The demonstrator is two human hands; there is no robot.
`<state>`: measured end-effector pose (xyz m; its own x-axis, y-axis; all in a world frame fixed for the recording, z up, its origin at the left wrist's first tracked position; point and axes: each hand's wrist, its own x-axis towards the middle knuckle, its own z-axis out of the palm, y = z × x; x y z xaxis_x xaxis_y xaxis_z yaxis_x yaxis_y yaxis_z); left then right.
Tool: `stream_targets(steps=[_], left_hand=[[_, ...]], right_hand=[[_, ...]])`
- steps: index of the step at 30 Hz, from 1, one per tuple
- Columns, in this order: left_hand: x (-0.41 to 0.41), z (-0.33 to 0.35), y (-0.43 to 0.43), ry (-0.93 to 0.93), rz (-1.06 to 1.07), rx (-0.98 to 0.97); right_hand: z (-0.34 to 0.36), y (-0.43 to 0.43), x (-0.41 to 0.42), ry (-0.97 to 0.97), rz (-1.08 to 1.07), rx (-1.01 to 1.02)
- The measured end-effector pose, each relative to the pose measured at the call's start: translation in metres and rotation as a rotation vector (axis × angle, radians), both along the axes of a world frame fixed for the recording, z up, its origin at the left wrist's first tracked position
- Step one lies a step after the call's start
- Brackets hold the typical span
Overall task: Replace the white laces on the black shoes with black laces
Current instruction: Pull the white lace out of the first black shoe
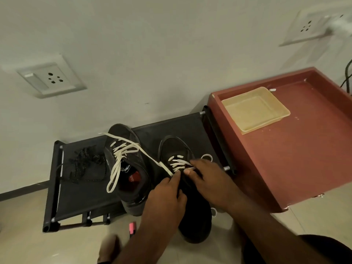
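Note:
Two black shoes stand on a black fabric rack (80, 195). The left shoe (131, 180) has loose white laces (117, 166) hanging over its side. The right shoe (177, 149) still carries a white lace (177, 162) through its eyelets. My left hand (165, 197) pinches a strand of that lace, which stretches up and left across the left shoe. My right hand (207, 178) pinches the lace at the right shoe's upper eyelets. A heap of black laces (85, 162) lies on the rack's left part. The right shoe's heel is hidden under my hands.
A red-brown tray-like table (304, 149) stands to the right and holds a shallow yellow plastic tray (255, 109). A pink marker (132, 226) lies on the tiled floor in front of the rack. The wall with sockets (50, 79) is just behind.

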<state>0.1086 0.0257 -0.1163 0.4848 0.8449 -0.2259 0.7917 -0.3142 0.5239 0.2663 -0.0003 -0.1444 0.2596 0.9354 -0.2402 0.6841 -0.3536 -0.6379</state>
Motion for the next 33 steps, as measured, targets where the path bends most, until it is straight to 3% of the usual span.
stream_targets(steps=[2, 5, 8, 13, 17, 23, 28, 31, 33], left_hand=[[0.001, 0.000, 0.001, -0.009, 0.009, 0.004], [0.001, 0.000, 0.002, -0.003, 0.005, 0.007], [0.003, -0.001, 0.003, -0.018, 0.002, 0.006], [0.003, -0.003, 0.008, -0.043, 0.003, 0.026], [0.004, -0.006, 0.010, -0.082, 0.004, 0.032], [0.005, -0.009, 0.016, -0.144, 0.019, 0.038], [0.003, -0.001, 0.020, -0.197, -0.008, 0.042], [0.007, 0.008, 0.031, -0.285, 0.007, 0.144], [0.013, 0.010, 0.044, -0.221, -0.004, 0.186]], right_hand=[[-0.002, 0.001, 0.013, -0.087, -0.097, -0.020], [0.004, 0.002, 0.015, 0.034, -0.158, 0.135], [0.009, 0.005, 0.002, 0.151, 0.039, 0.141], [0.006, 0.002, 0.006, -0.184, 0.012, -0.070], [0.013, 0.002, -0.002, 0.004, -0.029, 0.064], [0.030, -0.004, -0.007, 0.154, 0.267, -0.012], [0.012, 0.000, -0.010, 0.006, 0.112, 0.084], [0.010, 0.002, -0.011, -0.019, 0.088, 0.075], [0.010, 0.002, -0.014, -0.025, 0.063, 0.066]])
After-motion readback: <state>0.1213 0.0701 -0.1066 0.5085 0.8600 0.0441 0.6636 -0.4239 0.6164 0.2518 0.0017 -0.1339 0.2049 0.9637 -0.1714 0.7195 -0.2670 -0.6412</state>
